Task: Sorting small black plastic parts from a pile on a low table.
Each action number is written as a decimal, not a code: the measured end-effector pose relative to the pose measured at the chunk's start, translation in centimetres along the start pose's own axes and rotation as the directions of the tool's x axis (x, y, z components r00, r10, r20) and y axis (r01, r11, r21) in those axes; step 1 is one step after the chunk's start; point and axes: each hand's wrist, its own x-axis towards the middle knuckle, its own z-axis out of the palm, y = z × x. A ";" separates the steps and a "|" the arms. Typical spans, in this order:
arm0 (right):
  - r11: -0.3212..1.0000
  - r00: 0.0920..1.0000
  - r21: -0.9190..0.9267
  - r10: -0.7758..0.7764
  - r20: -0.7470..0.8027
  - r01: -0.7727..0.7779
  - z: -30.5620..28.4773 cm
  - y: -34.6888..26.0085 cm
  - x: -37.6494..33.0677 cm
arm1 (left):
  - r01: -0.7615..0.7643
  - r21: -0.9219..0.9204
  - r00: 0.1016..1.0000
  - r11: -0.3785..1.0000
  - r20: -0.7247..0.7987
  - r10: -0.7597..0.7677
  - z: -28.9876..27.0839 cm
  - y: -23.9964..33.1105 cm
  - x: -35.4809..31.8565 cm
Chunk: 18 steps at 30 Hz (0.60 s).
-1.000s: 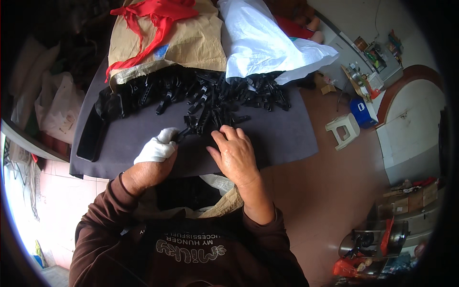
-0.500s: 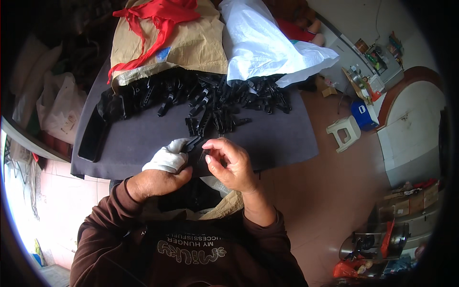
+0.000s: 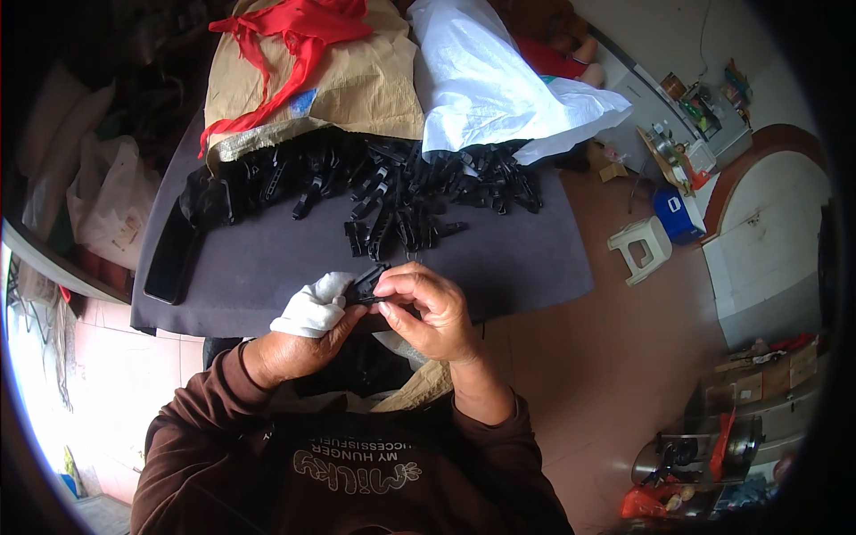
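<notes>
Plastic bags (image 3: pixel 107 205) slump at the far left, beside the dark grey table (image 3: pixel 535 259), and a long black tray (image 3: pixel 169 259) lies along the table's left edge. Moving right, a tan sack (image 3: pixel 357 85) with red cloth (image 3: pixel 294 36) draped over it spills a heap of black plastic clips (image 3: pixel 392 192) across the far side of the table, with a white plastic bag (image 3: pixel 499 89) lying just right of the sack.

Nearer in, the left hand (image 3: pixel 299 343), its fingers wrapped in white cloth (image 3: pixel 312 303), is closed around one black clip (image 3: pixel 366 285) at the near edge of the table. The right hand (image 3: pixel 428 312) meets it there, fingertips pinched on the same clip from the right side. Both hands grip the piece; it sits between them, just short of the heap.

To work the piece well, it looks wise for the left hand to hold steady as the anchor while the right fingertips press squarely, so the small part does not twist or slip. Whether a second part is being fitted cannot be told; the fingers hide it.

Further right, a white stool (image 3: pixel 642 250) and a blue box (image 3: pixel 679 214) stand on the brown floor (image 3: pixel 606 374).
</notes>
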 end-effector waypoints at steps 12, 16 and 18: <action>0.798 0.981 -0.597 -0.168 -0.095 0.079 1.9 0.4 -0.1 | -0.036 0.181 0.973 0.983 0.229 -0.006 0.4 1.9 -0.7; 0.810 0.960 -0.570 -0.252 -0.123 0.140 2.1 1.4 -0.6 | -0.065 0.187 0.960 0.980 0.280 0.010 0.6 2.0 -0.9; 0.818 0.959 -0.553 -0.260 -0.112 0.157 2.3 1.7 -0.7 | 0.049 0.136 0.959 0.990 0.270 -0.085 0.5 2.1 -1.3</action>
